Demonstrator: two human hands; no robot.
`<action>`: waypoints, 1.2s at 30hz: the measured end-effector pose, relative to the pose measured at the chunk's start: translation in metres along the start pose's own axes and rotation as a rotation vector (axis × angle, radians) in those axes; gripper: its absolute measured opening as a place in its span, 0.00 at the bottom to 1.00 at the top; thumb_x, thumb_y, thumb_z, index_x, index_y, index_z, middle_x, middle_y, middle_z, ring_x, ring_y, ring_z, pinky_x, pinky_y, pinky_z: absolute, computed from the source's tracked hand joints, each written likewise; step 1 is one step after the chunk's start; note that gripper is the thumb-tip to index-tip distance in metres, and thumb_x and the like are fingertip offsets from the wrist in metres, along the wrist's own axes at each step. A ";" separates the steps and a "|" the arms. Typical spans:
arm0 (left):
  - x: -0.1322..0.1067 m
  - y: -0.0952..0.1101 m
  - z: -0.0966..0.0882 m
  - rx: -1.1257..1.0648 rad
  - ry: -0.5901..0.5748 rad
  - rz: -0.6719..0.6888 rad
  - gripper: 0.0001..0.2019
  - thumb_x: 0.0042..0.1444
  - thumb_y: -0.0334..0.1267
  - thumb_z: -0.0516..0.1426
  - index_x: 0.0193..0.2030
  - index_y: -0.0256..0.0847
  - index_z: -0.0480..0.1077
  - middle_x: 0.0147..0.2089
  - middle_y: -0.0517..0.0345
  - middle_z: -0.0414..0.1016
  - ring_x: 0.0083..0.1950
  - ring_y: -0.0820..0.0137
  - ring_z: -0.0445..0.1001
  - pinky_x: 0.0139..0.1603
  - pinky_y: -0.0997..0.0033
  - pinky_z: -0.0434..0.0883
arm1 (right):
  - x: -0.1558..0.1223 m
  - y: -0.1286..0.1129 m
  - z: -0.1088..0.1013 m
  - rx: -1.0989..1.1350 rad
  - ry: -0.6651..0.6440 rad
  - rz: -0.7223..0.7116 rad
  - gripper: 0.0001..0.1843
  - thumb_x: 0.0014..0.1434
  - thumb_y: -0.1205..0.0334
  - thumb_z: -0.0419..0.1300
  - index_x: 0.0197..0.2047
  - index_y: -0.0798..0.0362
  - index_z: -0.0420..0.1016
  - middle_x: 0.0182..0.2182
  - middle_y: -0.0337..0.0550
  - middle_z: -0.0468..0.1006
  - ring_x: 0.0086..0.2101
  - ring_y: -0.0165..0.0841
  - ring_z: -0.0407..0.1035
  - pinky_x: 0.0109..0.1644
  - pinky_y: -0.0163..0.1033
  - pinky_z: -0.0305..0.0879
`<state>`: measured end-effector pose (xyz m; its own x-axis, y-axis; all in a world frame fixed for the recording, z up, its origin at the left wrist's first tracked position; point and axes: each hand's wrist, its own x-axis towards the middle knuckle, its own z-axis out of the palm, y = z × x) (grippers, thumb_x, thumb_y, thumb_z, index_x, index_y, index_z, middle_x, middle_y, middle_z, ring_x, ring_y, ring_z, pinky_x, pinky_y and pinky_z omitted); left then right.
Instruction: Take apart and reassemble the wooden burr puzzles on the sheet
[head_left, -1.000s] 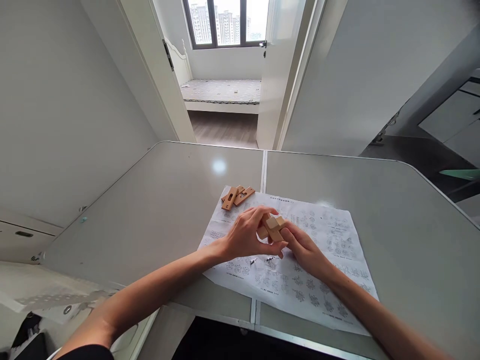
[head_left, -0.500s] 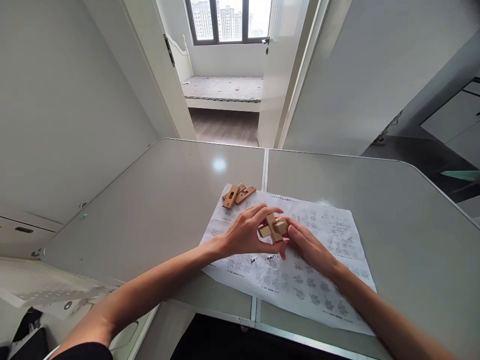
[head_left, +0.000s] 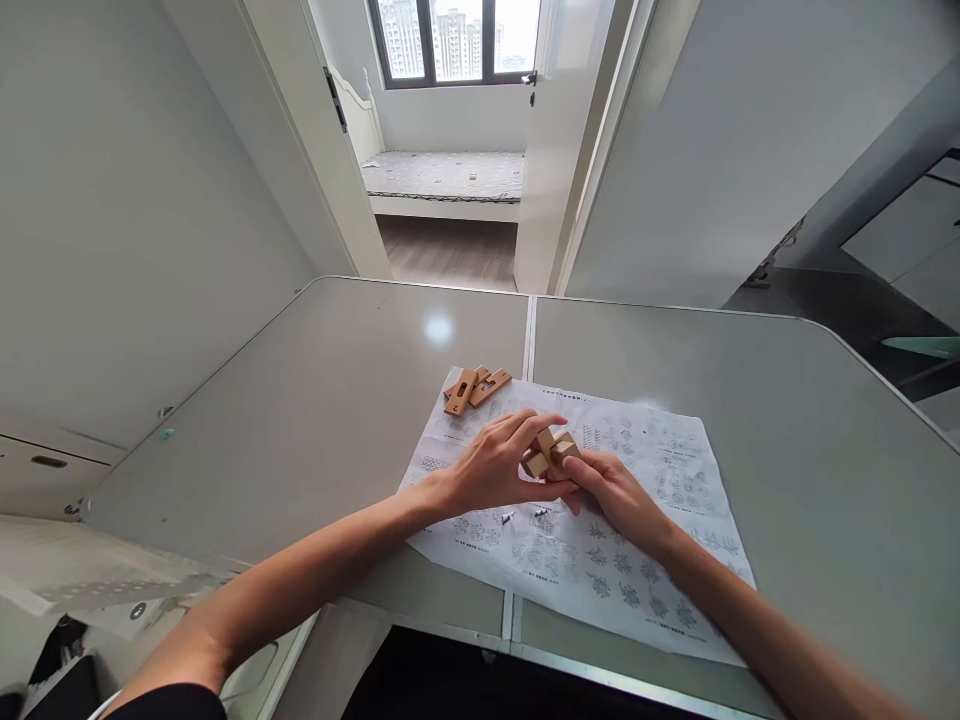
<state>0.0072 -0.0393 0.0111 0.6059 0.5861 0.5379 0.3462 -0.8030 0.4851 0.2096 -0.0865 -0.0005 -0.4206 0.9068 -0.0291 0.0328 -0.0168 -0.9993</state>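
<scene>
A small interlocking wooden puzzle (head_left: 551,452) of crossed light-brown blocks is held just above a printed paper sheet (head_left: 660,500). My left hand (head_left: 491,467) grips it from the left, fingers curled over its top. My right hand (head_left: 613,492) holds it from the right and below, fingertips on the blocks. Several loose flat wooden pieces (head_left: 474,386) lie at the sheet's far left corner, apart from both hands.
The sheet lies on a grey table (head_left: 315,400) made of two halves with a seam (head_left: 529,330) down the middle. White walls stand on the left and right. An open doorway (head_left: 450,230) beyond the table leads to a room with a window.
Both hands have turned the puzzle slightly between them and lowered it a little toward the sheet. The loose pieces have not moved.
</scene>
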 end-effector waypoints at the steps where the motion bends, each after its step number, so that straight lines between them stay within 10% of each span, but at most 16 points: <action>1: 0.000 0.001 0.000 -0.005 0.006 -0.004 0.32 0.57 0.55 0.65 0.63 0.42 0.64 0.45 0.53 0.76 0.40 0.66 0.77 0.43 0.66 0.77 | 0.000 0.003 0.001 0.006 0.025 0.002 0.25 0.71 0.41 0.54 0.31 0.52 0.71 0.21 0.35 0.64 0.25 0.31 0.59 0.31 0.38 0.56; 22: 0.001 -0.004 -0.002 -0.060 0.022 -0.026 0.32 0.54 0.53 0.67 0.61 0.42 0.66 0.46 0.53 0.76 0.42 0.64 0.76 0.47 0.62 0.75 | 0.000 -0.001 0.006 -0.145 0.051 -0.031 0.33 0.73 0.36 0.45 0.27 0.51 0.66 0.23 0.39 0.70 0.26 0.32 0.62 0.32 0.38 0.59; 30: 0.000 -0.006 -0.001 -0.109 -0.016 -0.108 0.42 0.53 0.50 0.68 0.71 0.44 0.57 0.48 0.53 0.76 0.43 0.64 0.76 0.49 0.60 0.76 | 0.000 0.001 0.000 -0.281 0.342 -0.106 0.18 0.71 0.42 0.56 0.46 0.49 0.70 0.33 0.40 0.77 0.27 0.32 0.68 0.31 0.37 0.66; 36: 0.001 -0.002 -0.005 -0.229 -0.126 -0.177 0.43 0.53 0.50 0.68 0.71 0.43 0.54 0.40 0.58 0.75 0.37 0.67 0.74 0.43 0.64 0.75 | 0.001 0.001 -0.004 -0.378 0.233 -0.234 0.15 0.72 0.47 0.55 0.51 0.48 0.72 0.40 0.45 0.80 0.35 0.36 0.76 0.37 0.41 0.73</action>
<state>0.0037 -0.0364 0.0138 0.6396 0.6850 0.3487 0.2924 -0.6364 0.7138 0.2127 -0.0838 -0.0015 -0.2433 0.9387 0.2441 0.3057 0.3130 -0.8992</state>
